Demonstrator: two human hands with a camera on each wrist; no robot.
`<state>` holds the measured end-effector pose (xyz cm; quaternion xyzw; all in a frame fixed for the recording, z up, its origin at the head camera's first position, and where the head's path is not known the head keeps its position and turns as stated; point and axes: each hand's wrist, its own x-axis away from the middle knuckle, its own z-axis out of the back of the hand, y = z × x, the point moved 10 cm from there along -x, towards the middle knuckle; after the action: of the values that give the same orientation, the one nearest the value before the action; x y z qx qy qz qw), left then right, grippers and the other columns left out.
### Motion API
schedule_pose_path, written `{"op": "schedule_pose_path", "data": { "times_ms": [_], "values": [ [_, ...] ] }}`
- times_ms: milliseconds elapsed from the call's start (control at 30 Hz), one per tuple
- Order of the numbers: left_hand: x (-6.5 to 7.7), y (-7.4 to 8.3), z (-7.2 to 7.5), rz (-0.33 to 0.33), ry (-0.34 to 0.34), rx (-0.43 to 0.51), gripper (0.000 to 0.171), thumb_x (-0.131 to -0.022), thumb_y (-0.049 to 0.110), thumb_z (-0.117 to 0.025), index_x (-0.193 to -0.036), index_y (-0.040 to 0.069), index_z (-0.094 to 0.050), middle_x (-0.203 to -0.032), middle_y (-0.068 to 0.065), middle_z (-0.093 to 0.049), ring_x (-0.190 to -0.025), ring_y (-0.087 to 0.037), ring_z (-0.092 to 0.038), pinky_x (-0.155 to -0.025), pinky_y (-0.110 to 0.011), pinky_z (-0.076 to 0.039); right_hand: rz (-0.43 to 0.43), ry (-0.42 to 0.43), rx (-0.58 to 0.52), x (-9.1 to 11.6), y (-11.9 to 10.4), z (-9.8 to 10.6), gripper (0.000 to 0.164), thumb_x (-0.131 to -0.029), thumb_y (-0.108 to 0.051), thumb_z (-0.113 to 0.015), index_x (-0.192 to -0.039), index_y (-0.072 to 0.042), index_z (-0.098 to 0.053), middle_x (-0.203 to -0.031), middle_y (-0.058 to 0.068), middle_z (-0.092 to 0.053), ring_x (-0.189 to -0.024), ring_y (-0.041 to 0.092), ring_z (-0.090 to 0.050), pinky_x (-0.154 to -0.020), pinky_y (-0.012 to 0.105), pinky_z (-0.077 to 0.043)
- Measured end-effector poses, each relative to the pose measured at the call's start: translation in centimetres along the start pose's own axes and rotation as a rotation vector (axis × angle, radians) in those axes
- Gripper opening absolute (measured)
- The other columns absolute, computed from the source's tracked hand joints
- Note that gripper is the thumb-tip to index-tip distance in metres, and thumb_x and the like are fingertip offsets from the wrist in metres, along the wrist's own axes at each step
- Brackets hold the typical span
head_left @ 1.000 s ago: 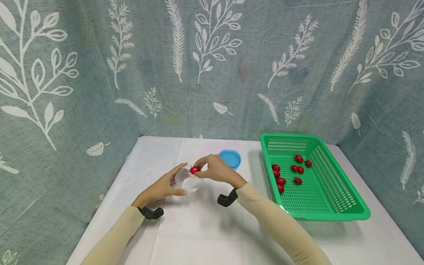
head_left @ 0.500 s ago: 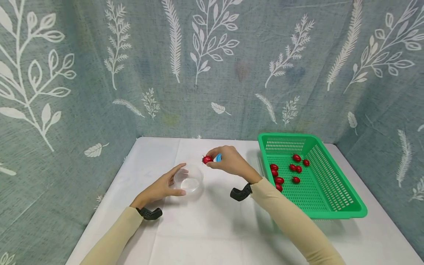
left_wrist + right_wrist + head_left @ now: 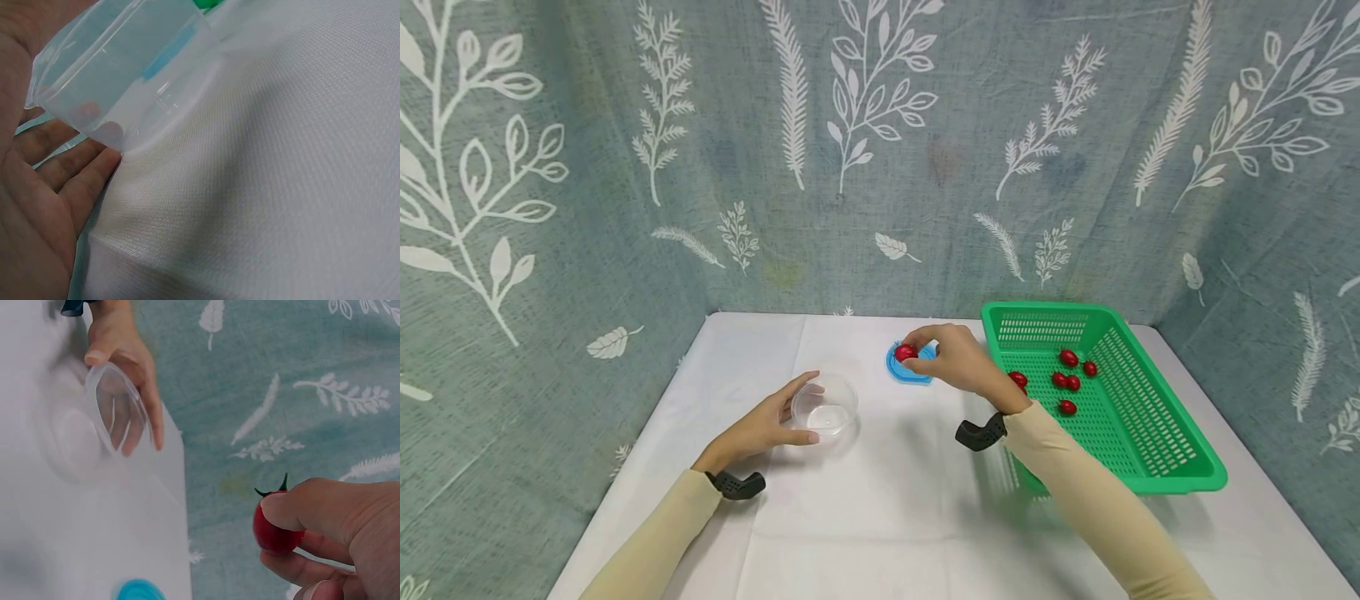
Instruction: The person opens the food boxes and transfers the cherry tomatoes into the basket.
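Note:
A clear round plastic container (image 3: pixel 827 407) stands upright on the white tablecloth. My left hand (image 3: pixel 765 427) holds it from the left, thumb at the front and fingers round the far side. In the left wrist view the fingers (image 3: pixel 87 178) touch the clear wall. My right hand (image 3: pixel 957 358) pinches a red cherry tomato (image 3: pixel 906 353) between thumb and fingers. Green sepals show on the tomato (image 3: pixel 275 528) in the right wrist view. From the head, tomato and fingers appear in front of a blue lid (image 3: pixel 913 378), partly hiding it; whether they touch is unclear.
On the right a green perforated basket (image 3: pixel 1142 483) holds several cherry tomatoes (image 3: pixel 1067 358), some behind its left wall and my right arm. A grey-green leaf-patterned curtain (image 3: pixel 850 167) rises behind and beside the table.
My right hand has carried the cherry tomato from over the container rightward and back to the blue lid. The left hand and the container stay in place.

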<state>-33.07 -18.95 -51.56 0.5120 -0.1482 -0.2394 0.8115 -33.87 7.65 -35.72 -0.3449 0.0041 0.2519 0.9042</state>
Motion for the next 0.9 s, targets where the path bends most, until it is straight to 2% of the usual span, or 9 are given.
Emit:
{"op": "schedule_pose_path", "data": {
  "times_ms": [200, 400, 500, 600, 767, 833, 900],
  "values": [
    [0.0, 0.0, 0.0, 0.005, 0.005, -0.01, 0.11, -0.082, 0.035, -0.09, -0.166, 0.032, -0.019, -0.165, -0.004, -0.03, -0.156, -0.034, -0.014, -0.122, -0.058, -0.025, 0.016, 0.028, 0.002, 0.8, 0.8, 1.5, 0.023, -0.092, -0.022, -0.08, -0.113, -0.013, -0.077, -0.096, -0.003, -0.073, -0.079, 0.014, -0.059, -0.068, 0.032, -0.048],
    [-0.1, 0.0, 0.0, 0.007, 0.005, -0.012, 0.111, -0.082, 0.034, -0.09, -0.166, 0.029, -0.018, -0.165, -0.004, -0.031, -0.156, -0.034, -0.015, -0.121, -0.057, -0.026, 0.005, 0.074, -0.027, 1.9, 2.2, 3.2, 0.019, -0.092, -0.022, -0.081, -0.109, -0.016, -0.078, -0.094, -0.003, -0.072, -0.075, 0.02, -0.058, -0.062, 0.034, -0.047],
    [-0.1, 0.0, -0.1, 0.007, 0.004, -0.01, 0.111, -0.082, 0.033, -0.09, -0.166, 0.03, -0.018, -0.166, -0.005, -0.03, -0.156, -0.034, -0.014, -0.122, -0.057, -0.025, -0.014, 0.085, -0.018, 2.6, 3.0, 4.1, 0.021, -0.092, -0.023, -0.081, -0.111, -0.015, -0.078, -0.096, -0.001, -0.072, -0.079, 0.021, -0.059, -0.065, 0.036, -0.049],
    [-0.1, 0.0, -0.1, 0.007, 0.005, -0.01, 0.111, -0.082, 0.033, -0.09, -0.166, 0.029, -0.018, -0.165, -0.005, -0.03, -0.156, -0.034, -0.014, -0.122, -0.058, -0.025, -0.057, 0.089, -0.004, 3.3, 3.9, 4.9, 0.023, -0.092, -0.024, -0.081, -0.113, -0.015, -0.077, -0.098, 0.0, -0.072, -0.07, 0.019, -0.055, -0.062, 0.035, -0.047],
    [-0.1, 0.1, 0.0, 0.005, 0.006, -0.002, 0.108, -0.081, 0.034, -0.09, -0.164, 0.039, -0.02, -0.166, -0.005, -0.028, -0.156, -0.033, -0.014, -0.121, -0.057, -0.026, -0.12, 0.094, -0.008, 4.5, 5.5, 6.2, 0.023, -0.092, -0.027, -0.08, -0.113, -0.017, -0.077, -0.102, 0.001, -0.071, -0.055, 0.017, -0.041, -0.051, 0.032, -0.038],
    [0.0, 0.1, 0.0, 0.005, 0.005, 0.003, 0.107, -0.081, 0.034, -0.09, -0.162, 0.043, -0.021, -0.166, -0.005, -0.029, -0.156, -0.033, -0.014, -0.122, -0.057, -0.026, -0.133, 0.099, -0.011, 5.1, 6.2, 6.7, 0.023, -0.093, -0.028, -0.08, -0.113, -0.018, -0.077, -0.103, 0.001, -0.071, -0.055, 0.018, -0.042, -0.052, 0.032, -0.039],
    [0.0, 0.1, 0.0, 0.005, 0.004, 0.003, 0.107, -0.081, 0.034, -0.09, -0.162, 0.043, -0.021, -0.165, -0.004, -0.03, -0.156, -0.032, -0.014, -0.122, -0.057, -0.025, -0.141, 0.106, 0.002, 5.6, 6.8, 7.3, 0.024, -0.093, -0.028, -0.079, -0.115, -0.017, -0.076, -0.105, 0.002, -0.072, -0.061, 0.02, -0.048, -0.055, 0.034, -0.043]
  ]
}}
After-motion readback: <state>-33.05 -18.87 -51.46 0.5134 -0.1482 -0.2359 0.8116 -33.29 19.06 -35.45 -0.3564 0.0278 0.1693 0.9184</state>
